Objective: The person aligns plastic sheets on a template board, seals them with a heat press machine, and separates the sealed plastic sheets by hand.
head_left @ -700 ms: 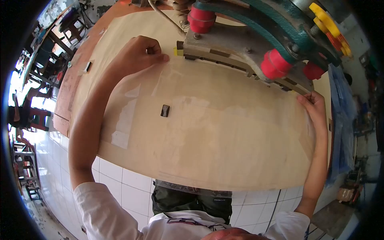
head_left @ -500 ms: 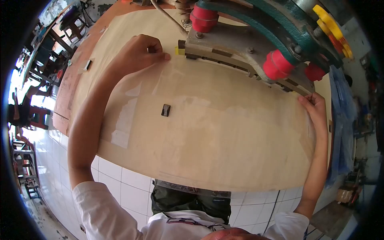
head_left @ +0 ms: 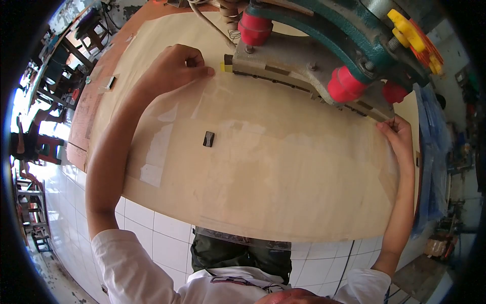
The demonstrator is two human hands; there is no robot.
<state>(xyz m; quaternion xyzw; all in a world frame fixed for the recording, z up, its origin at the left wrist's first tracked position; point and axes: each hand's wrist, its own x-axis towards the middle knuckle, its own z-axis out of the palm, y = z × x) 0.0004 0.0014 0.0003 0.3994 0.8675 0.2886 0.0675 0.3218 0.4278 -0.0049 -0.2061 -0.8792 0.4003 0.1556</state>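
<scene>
My left hand (head_left: 183, 67) is closed in a pinch at the left end of the machine's metal bar, its fingertips on the edge of a clear plastic sheet (head_left: 158, 149). The sheet lies over the pale table top, and its near edge hangs past the front. My right hand (head_left: 396, 133) pinches the sheet's edge by the bar's right end. Between both hands stands a green press head (head_left: 309, 20) with red knobs and a long metal bar (head_left: 283, 76) low over the sheet. Whether the bar touches the sheet cannot be made out.
A small black block (head_left: 208, 139) lies mid-table, and another dark piece (head_left: 110, 82) is at the left. Yellow knobs (head_left: 405, 33) stick out at the upper right. Blue plastic sheeting (head_left: 433, 157) hangs beside the table's right edge. Stools (head_left: 48, 147) stand at far left.
The press head with its bar has shifted slightly down and to the left in view. Both hands keep their places on the sheet.
</scene>
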